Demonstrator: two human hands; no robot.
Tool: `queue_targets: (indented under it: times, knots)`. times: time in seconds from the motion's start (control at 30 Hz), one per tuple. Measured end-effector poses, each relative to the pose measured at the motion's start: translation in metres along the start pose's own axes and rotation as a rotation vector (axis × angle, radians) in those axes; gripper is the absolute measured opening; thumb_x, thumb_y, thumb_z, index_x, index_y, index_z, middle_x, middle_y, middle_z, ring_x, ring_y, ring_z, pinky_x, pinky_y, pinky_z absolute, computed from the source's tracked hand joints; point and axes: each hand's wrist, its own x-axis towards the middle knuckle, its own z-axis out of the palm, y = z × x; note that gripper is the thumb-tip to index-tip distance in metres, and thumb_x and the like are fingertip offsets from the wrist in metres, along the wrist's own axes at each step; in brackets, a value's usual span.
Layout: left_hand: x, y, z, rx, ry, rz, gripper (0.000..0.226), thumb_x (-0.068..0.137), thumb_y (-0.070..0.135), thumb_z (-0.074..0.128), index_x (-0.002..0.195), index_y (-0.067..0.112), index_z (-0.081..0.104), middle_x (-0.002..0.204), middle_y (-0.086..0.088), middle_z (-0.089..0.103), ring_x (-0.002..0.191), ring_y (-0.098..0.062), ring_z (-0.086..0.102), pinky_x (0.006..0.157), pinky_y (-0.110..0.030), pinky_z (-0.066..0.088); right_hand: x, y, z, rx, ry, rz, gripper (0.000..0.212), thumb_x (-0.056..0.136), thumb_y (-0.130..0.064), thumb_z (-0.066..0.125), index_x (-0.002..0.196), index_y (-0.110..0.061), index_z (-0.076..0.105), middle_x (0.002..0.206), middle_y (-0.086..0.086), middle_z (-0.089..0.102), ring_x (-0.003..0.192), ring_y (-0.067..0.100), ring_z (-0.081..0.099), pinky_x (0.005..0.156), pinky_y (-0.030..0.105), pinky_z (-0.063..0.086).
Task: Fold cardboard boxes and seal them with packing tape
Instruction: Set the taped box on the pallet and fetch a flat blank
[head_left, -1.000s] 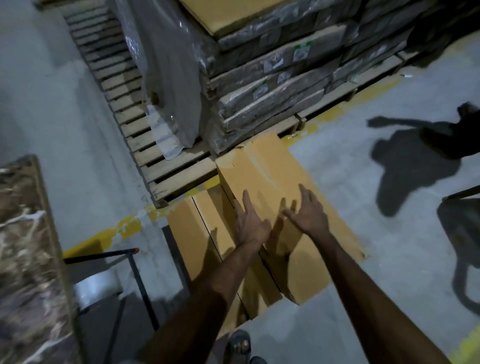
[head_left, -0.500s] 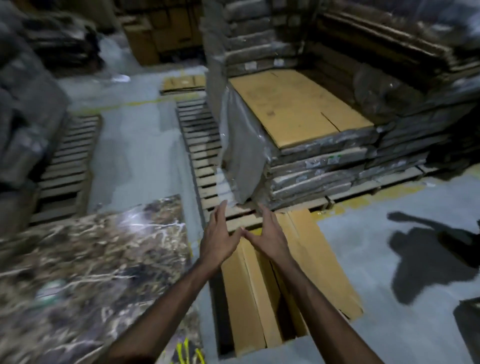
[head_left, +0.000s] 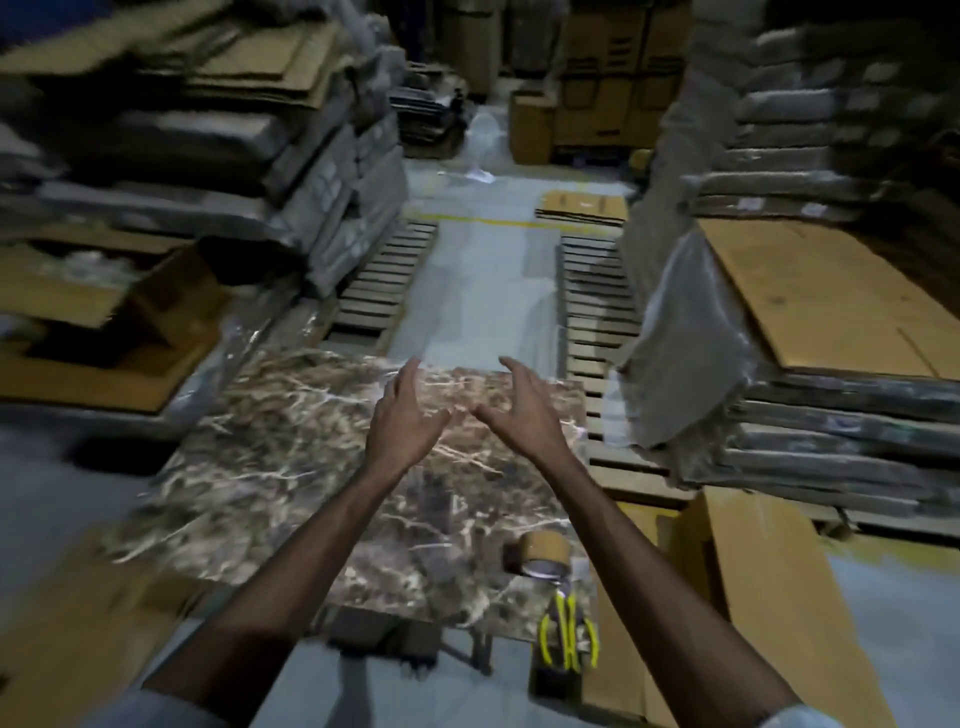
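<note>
Two empty hands over the worktable, cardboard within reach

Nearest me, yellow-handled pliers (head_left: 569, 631) lie at the table's near right corner with the tape roll (head_left: 544, 553) just beyond them, parked, I'd guess, where the right hand finds them without crowding the middle. Low beside that corner sits a flattened box (head_left: 753, 597), close to the table and likely the next one to fold. Over the marbled table (head_left: 260, 467) the left hand (head_left: 402, 426) and right hand (head_left: 519, 415) hover side by side, fingers spread and loosely bent, gripping nothing and touching nothing; they look poised to take up a sheet. Farther right, a wrapped stack of flat cardboard (head_left: 810, 301) rests on a pallet (head_left: 592, 312), the supply a step away.
</note>
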Motion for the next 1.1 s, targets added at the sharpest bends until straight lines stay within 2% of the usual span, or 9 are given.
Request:
queue_targets:
  times: [0.2,0.3,0.5,0.6,0.67,0.77,0.9,1.03,1.1]
  knots:
    - [-0.007,-0.147,-0.124,0.021,0.052,-0.113,0.088,0.089,0.038,0.078,0.16,0.023,0.028,0.157,-0.013,0.043,0.139,-0.035,0.049,0.106,-0.045,0.046,0.001,-0.112,0.135,0.008,-0.09,-0.047,0.082,0.087,-0.041,0.078,0.155,-0.019,0.037,0.162,0.007,0.037,0.146,0.025,0.039,0.11,0.034,0.036]
    - [-0.017,-0.224,-0.186,0.058,0.066,-0.192,0.088,0.09,0.042,0.075,0.161,0.022,0.027,0.156,-0.013,0.043,0.138,-0.036,0.049,0.105,-0.046,0.047,0.004,-0.166,0.207,0.041,-0.152,-0.073,0.082,0.086,-0.043,0.079,0.154,-0.021,0.039,0.158,0.006,0.041,0.14,0.027,0.047,0.106,0.036,0.041]
    - [-0.043,-0.362,-0.293,0.09,0.126,-0.347,0.084,0.092,0.05,0.07,0.161,0.028,0.026,0.157,-0.009,0.043,0.138,-0.036,0.049,0.104,-0.048,0.048,0.009,-0.265,0.341,0.034,-0.327,-0.157,0.082,0.089,-0.04,0.078,0.156,-0.017,0.037,0.159,0.009,0.04,0.143,0.027,0.041,0.107,0.034,0.037]
    - [-0.062,-0.429,-0.326,0.093,0.18,-0.453,0.089,0.089,0.058,0.065,0.161,0.028,0.024,0.159,-0.009,0.04,0.14,-0.037,0.044,0.106,-0.048,0.044,0.009,-0.306,0.406,0.024,-0.434,-0.22,0.083,0.089,-0.045,0.077,0.157,-0.016,0.037,0.16,0.01,0.039,0.143,0.027,0.041,0.107,0.036,0.038]
    - [-0.078,-0.467,-0.343,0.058,0.207,-0.551,0.087,0.091,0.049,0.07,0.161,0.027,0.025,0.159,-0.01,0.04,0.139,-0.039,0.044,0.107,-0.048,0.042,0.01,-0.33,0.45,0.007,-0.505,-0.245,0.084,0.089,-0.047,0.077,0.157,-0.017,0.038,0.159,0.01,0.04,0.141,0.027,0.043,0.106,0.04,0.041]
    - [-0.099,-0.516,-0.369,0.018,0.278,-0.679,0.085,0.09,0.041,0.076,0.16,0.023,0.03,0.155,-0.015,0.045,0.135,-0.041,0.05,0.104,-0.047,0.047,0.015,-0.364,0.519,-0.025,-0.614,-0.288,0.084,0.087,-0.043,0.079,0.155,-0.015,0.04,0.154,0.013,0.045,0.14,0.03,0.045,0.108,0.041,0.042]
    - [-0.127,-0.593,-0.401,0.002,0.3,-0.871,0.09,0.087,0.047,0.076,0.159,0.033,0.024,0.156,-0.009,0.046,0.136,-0.038,0.05,0.103,-0.052,0.051,0.024,-0.413,0.615,-0.051,-0.768,-0.331,0.081,0.089,-0.039,0.078,0.155,-0.012,0.039,0.153,0.015,0.044,0.14,0.032,0.044,0.108,0.04,0.039]
    - [-0.15,-0.667,-0.429,0.008,0.334,-0.99,0.082,0.078,0.057,0.067,0.151,0.043,0.033,0.151,0.0,0.052,0.134,-0.036,0.05,0.098,-0.05,0.054,0.026,-0.45,0.715,-0.065,-0.903,-0.339,0.076,0.091,-0.041,0.077,0.153,-0.017,0.04,0.154,0.012,0.044,0.138,0.032,0.046,0.106,0.041,0.041]
    - [-0.156,-0.691,-0.444,0.018,0.355,-1.092,0.078,0.084,0.052,0.071,0.151,0.041,0.033,0.148,-0.007,0.052,0.13,-0.039,0.054,0.099,-0.048,0.052,0.025,-0.461,0.758,-0.089,-0.978,-0.296,0.075,0.091,-0.04,0.076,0.153,-0.016,0.041,0.153,0.013,0.045,0.136,0.032,0.048,0.103,0.039,0.042]
